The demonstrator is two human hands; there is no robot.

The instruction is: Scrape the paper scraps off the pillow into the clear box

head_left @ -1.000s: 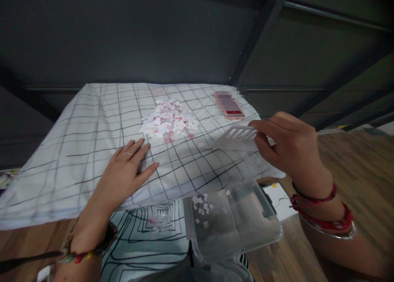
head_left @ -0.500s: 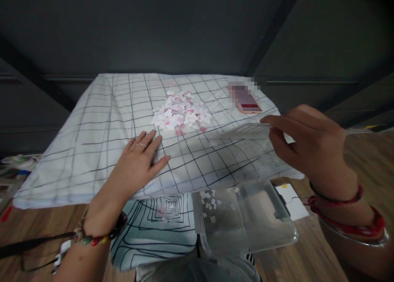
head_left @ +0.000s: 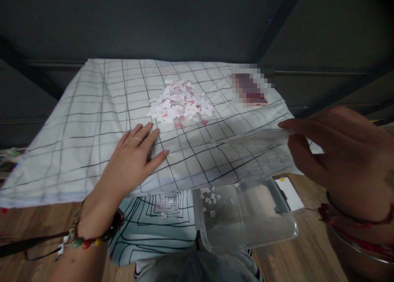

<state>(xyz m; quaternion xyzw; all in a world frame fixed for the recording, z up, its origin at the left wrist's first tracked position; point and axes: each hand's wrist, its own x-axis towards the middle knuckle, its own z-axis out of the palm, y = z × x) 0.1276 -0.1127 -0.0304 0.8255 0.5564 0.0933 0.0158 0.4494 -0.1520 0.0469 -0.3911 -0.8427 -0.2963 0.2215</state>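
Note:
My left hand (head_left: 134,157) lies flat on the checked tablecloth (head_left: 92,122), fingers spread, a ring on one of them. Just beyond its fingertips sits a heap of small torn paper scraps (head_left: 180,101), white with pink marks. On the right, my right hand (head_left: 335,146) pinches the end of a thin white sheet (head_left: 258,137) between thumb and fingers. That sheet reaches left over the cloth, seen nearly edge-on and blurred, so its exact kind is unclear. Below the table's front edge is a clear plastic box (head_left: 261,237) with several small paper squares (head_left: 212,200) in it.
A pink-cased phone (head_left: 257,101), partly pixelated, rests at the table's back right. A teal cushion with black lines (head_left: 147,241) is beside the box. White paper (head_left: 291,193) lies to the box's right, above the wood floor (head_left: 286,261). A dark panel wall (head_left: 154,23) stands behind.
My right hand has moved right, still pinching the thin sheet. My left hand stays flat on the cloth. The view has shifted slightly; the scrap heap looks the same.

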